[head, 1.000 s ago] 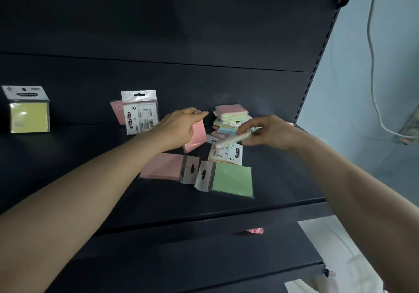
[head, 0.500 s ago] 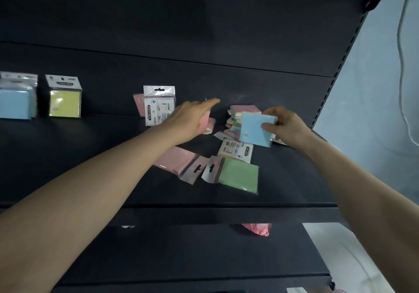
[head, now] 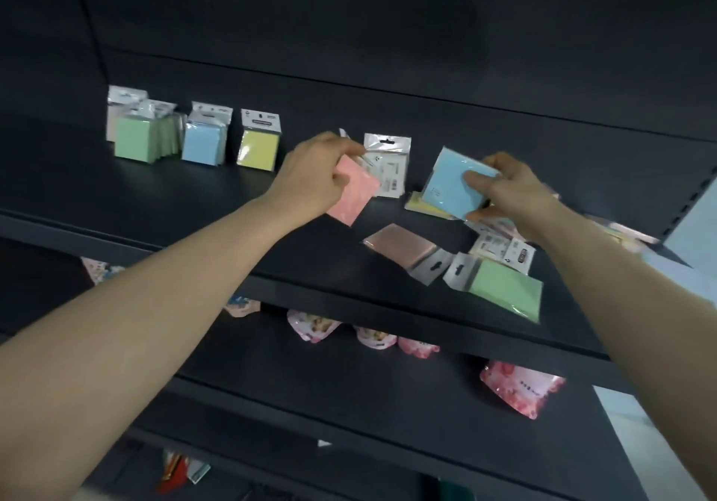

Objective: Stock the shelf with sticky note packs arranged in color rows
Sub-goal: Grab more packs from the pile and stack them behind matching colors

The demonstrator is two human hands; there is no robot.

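**Both hands hold a pack above the shelf**

Head view: L hand (head: 316, 174) is clamped on a pink pack (head: 355, 194), thumb and fingers pinching its upper-left corner; the rest of the pack hangs tilted below and right of the fingers, above the dark shelf (head: 163, 194), just in front of a white-backed pack (head: 390, 167) standing vs. the back wall. R hand (head: 508, 194) is clamped on a blue pack (head: 450, 186), thumb across its right face, fingers under the lower edge; pack sticks out to the left of the fingers, tilted, over a loose pile w/ a yellow pack (head: 417, 202) on it.

Back-left, standing in a row: green packs (head: 134, 139), blue packs (head: 201, 143), yellow standing pack (head: 258, 147). Lying flat near the front edge: a pink flat pack (head: 399, 248) and a green flat pack (head: 504, 291), hang tabs nearly touching.
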